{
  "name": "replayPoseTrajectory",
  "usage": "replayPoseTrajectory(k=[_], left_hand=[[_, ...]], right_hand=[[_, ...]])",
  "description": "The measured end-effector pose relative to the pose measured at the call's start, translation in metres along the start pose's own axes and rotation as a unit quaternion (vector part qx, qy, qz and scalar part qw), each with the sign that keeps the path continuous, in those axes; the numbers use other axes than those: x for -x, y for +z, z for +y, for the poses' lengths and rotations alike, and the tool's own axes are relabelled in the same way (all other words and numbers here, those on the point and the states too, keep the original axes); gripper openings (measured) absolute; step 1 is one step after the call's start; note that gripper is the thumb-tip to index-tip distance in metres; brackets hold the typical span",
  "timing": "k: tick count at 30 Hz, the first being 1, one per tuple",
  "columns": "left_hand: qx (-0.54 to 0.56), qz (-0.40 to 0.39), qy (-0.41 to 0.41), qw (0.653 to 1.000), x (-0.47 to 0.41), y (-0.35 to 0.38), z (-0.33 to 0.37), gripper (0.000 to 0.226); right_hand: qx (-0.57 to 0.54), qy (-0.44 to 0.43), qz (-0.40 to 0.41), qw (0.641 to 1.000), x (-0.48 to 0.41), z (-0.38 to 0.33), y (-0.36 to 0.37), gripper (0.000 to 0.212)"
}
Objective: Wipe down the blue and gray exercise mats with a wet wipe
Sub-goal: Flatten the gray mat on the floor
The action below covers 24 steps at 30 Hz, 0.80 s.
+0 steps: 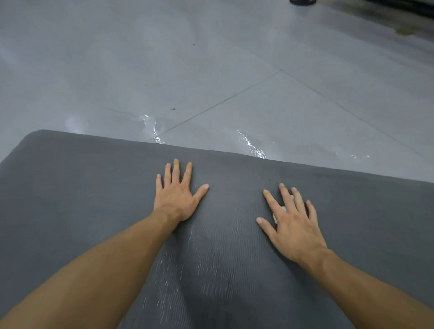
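Observation:
A dark gray exercise mat with a rippled texture fills the lower half of the view; its far edge runs across the middle. My left hand lies flat on the mat near that edge, fingers spread and straight. My right hand presses flat on a white wet wipe, which shows only in slivers between and beside the fingers. Wet streaks glisten on the mat between my forearms. No blue mat is in view.
Beyond the mat lies a light gray tiled floor with grout lines and shiny wet patches just past the mat's far edge. A dark object stands at the top edge, far right.

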<state>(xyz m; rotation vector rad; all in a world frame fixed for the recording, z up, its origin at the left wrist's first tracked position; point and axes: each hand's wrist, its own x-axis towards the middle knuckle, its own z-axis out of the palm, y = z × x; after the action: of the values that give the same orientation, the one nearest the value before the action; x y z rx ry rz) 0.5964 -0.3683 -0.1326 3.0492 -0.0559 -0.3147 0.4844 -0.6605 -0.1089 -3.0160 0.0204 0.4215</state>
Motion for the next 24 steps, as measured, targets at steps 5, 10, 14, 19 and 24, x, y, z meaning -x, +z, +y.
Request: replayPoseTrajectory(k=[5,10,14,19,24], left_hand=[[0.014,-0.003,-0.036,0.999,0.031,-0.001,0.032,0.071],[-0.004,-0.011,0.089,0.996,0.126,0.026,0.051,0.071],[-0.028,-0.044,0.104,0.993,0.186,0.029,0.046,0.072],[-0.038,-0.094,0.114,0.988,0.211,0.014,0.032,0.076],[-0.038,-0.180,0.117,0.976,0.221,0.004,0.020,0.095]], right_hand=[[-0.027,-0.013,0.009,1.000,0.047,0.003,0.015,0.064],[-0.002,-0.012,0.007,1.000,0.080,-0.001,0.028,0.061],[-0.007,-0.005,0.002,1.000,0.086,-0.004,0.029,0.065],[-0.024,0.010,-0.007,1.000,0.085,-0.005,0.027,0.066],[-0.049,0.060,-0.087,0.993,0.091,-0.015,0.011,0.071]])
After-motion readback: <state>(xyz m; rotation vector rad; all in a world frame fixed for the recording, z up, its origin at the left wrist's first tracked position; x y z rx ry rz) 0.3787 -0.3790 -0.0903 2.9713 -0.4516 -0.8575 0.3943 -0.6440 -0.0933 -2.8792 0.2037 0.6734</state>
